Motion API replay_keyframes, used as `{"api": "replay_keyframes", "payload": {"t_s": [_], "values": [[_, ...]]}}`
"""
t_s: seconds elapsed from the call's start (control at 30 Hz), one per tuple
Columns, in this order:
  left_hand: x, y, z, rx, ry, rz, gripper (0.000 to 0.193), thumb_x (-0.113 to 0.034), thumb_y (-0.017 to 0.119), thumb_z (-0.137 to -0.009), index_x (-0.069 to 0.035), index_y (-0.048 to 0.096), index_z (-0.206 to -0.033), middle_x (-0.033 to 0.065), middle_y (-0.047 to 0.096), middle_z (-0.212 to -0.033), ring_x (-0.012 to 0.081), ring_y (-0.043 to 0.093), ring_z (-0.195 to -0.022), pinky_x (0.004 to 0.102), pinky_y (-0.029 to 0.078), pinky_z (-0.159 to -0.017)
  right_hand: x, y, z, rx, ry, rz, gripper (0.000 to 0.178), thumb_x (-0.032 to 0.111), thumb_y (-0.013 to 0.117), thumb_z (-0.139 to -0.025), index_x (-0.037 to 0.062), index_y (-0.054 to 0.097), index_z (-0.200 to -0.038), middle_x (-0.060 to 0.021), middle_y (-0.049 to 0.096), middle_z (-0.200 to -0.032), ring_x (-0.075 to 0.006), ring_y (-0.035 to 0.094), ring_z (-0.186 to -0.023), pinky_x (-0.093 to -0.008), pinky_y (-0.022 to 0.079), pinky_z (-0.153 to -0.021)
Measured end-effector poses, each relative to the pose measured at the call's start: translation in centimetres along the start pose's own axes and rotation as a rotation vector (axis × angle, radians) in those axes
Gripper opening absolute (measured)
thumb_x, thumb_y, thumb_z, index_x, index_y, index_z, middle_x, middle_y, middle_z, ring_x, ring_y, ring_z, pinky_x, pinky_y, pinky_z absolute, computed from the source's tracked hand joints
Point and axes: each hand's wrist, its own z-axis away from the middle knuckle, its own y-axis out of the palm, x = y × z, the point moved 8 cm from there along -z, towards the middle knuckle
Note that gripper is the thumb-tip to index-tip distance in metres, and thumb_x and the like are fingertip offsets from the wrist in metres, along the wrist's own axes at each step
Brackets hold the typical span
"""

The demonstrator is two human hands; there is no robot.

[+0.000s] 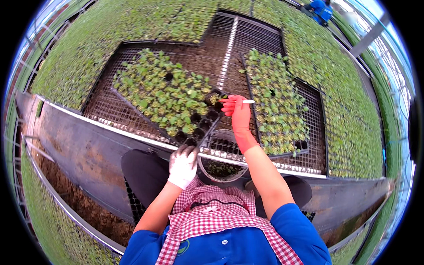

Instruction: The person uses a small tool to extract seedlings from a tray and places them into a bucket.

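My left hand [182, 166], in a white glove with dark, soiled fingertips, grips the near edge of a black seedling tray [209, 135]. Leafy green seedlings [165, 95] fill most of that tray, which sits askew; several cells at its right end are bare. Over that right end is my right hand [238, 115] in a red rubber glove, its fingers closed around a slim tool whose white end [248, 101] sticks out. The fingertips hide the tool's other end, beside a small plug of seedling and soil [215, 98].
To the right lies a second seedling tray [276, 106]. Both trays rest on a wire mesh bench [194, 57] with a pale front rail [300, 168]. A round bucket [222, 177] with plant bits stands at my lap. More seedlings surround the bench; another person [319, 11] is far right.
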Motion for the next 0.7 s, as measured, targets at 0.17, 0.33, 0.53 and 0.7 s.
{"api": "replay_keyframes", "payload": {"t_s": [0.17, 0.33, 0.53, 0.7], "values": [[-3.4, -1.3, -0.7, -0.027, 0.087, 0.1, 0.032, -0.013, 0.065, -0.073, -0.012, 0.063, -0.105, 0.0052, 0.06, -0.106, 0.027, 0.055, -0.104, 0.0418, 0.044, -0.087, 6.4, -4.1, 2.3, -0.048, -0.034, -0.08, 0.034, 0.032, 0.036, -0.101, 0.0016, 0.053, -0.099, -0.0168, 0.067, -0.083, -0.0169, 0.062, -0.058, -0.0242, 0.048, -0.05], [-9.0, 1.0, -2.1, 0.108, 0.275, 0.282, 0.031, -0.014, 0.066, -0.073, -0.013, 0.063, -0.104, 0.0038, 0.06, -0.107, 0.0252, 0.054, -0.107, 0.0408, 0.042, -0.09, 14.5, -15.3, 6.1, -0.146, -0.132, 0.08, 0.036, 0.035, 0.042, -0.099, 0.0004, 0.053, -0.102, -0.0167, 0.066, -0.081, -0.0187, 0.063, -0.059, -0.0268, 0.049, -0.052], [-20.0, 4.8, -2.7, 0.471, 0.59, 0.439, 0.03, -0.02, 0.061, -0.078, -0.012, 0.06, -0.107, 0.0094, 0.061, -0.11, 0.029, 0.06, -0.098, 0.0428, 0.048, -0.083, 19.1, -28.9, 11.0, -0.365, -0.125, 0.303, 0.032, 0.029, 0.039, -0.101, 0.0017, 0.055, -0.1, -0.0153, 0.067, -0.083, -0.0149, 0.062, -0.058, -0.0235, 0.047, -0.051], [-28.5, 8.6, -3.0, 0.681, 0.728, 0.39, 0.033, -0.024, 0.058, -0.082, -0.008, 0.055, -0.111, 0.0132, 0.054, -0.117, 0.0305, 0.062, -0.093, 0.0436, 0.052, -0.078, 17.8, -34.5, 12.7, -0.389, -0.047, 0.377, 0.031, 0.029, 0.037, -0.102, 0.0036, 0.055, -0.099, -0.0143, 0.068, -0.084, -0.0122, 0.06, -0.056, -0.0216, 0.045, -0.049]]}}
